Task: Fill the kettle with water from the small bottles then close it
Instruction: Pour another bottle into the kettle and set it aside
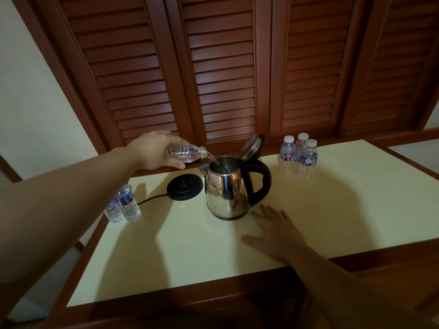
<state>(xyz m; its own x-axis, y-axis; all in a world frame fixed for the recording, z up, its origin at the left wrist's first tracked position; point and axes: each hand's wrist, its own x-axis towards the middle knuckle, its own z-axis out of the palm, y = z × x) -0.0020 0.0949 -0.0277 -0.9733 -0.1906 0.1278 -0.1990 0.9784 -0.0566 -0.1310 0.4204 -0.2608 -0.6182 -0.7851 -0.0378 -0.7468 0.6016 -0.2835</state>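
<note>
The left hand (152, 148) grips a tilted small bottle (187, 153), fingers curled round it, water running into the open steel kettle (228, 191) mid-bench — lid (252, 146) hinged up. The right hand (278, 230) lies flat on the bench (356, 210), fingers spread. Three capped bottles (300, 155) stand far right, two bottles (123, 205) left — blue labels, writing unreadable.

The left forearm covers the tops of the two clear plastic bottles with dark labels (123, 206) at the desk's left edge, so caps cannot be told. The left hand's fingers (177, 165) wrap behind the tilted clear bottle (187, 153), hiding its base. Labels on the three white-capped bottles (298, 154) are too small to read, and the black cord (152, 199) vanishes behind those left bottles.
</note>
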